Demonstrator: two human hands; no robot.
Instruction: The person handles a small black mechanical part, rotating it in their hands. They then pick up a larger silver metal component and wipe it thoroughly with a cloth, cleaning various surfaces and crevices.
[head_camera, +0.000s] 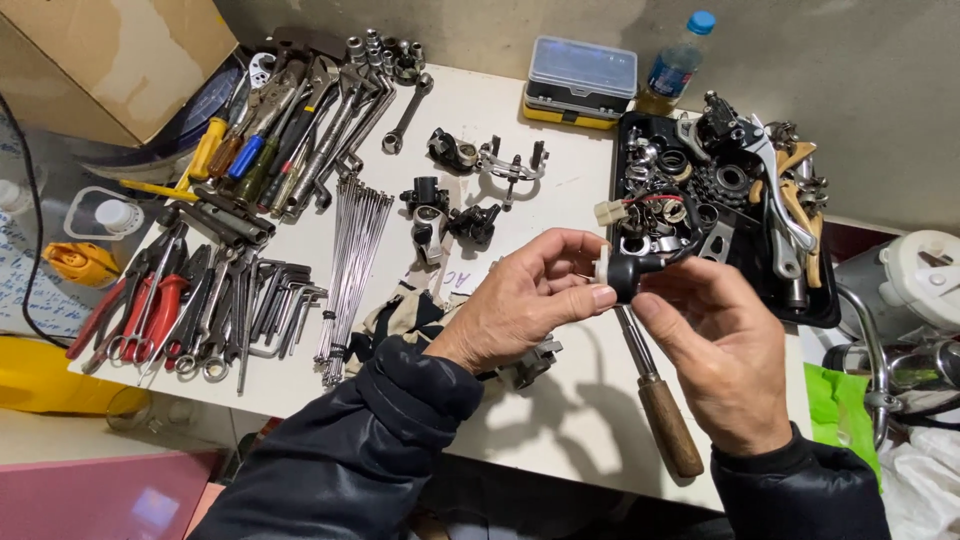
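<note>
My left hand (525, 300) and my right hand (715, 345) meet above the white table (560, 410), both pinching a small black part (632, 272) with a white end. Thin red and dark wires run from the part to a white connector plug (610, 212). Under my hands lies a screwdriver with a brown wooden handle (668, 425). A folded cloth (405, 312) and a grey metal piece (535, 362) lie beneath my left wrist.
A black tray (822, 312) of bicycle parts and brake levers sits at right. Spokes (352, 262), hex keys (275, 300), pliers (140, 312), wrenches and screwdrivers (290, 125) cover the left. A plastic case (580, 80) and bottle (675, 62) stand behind.
</note>
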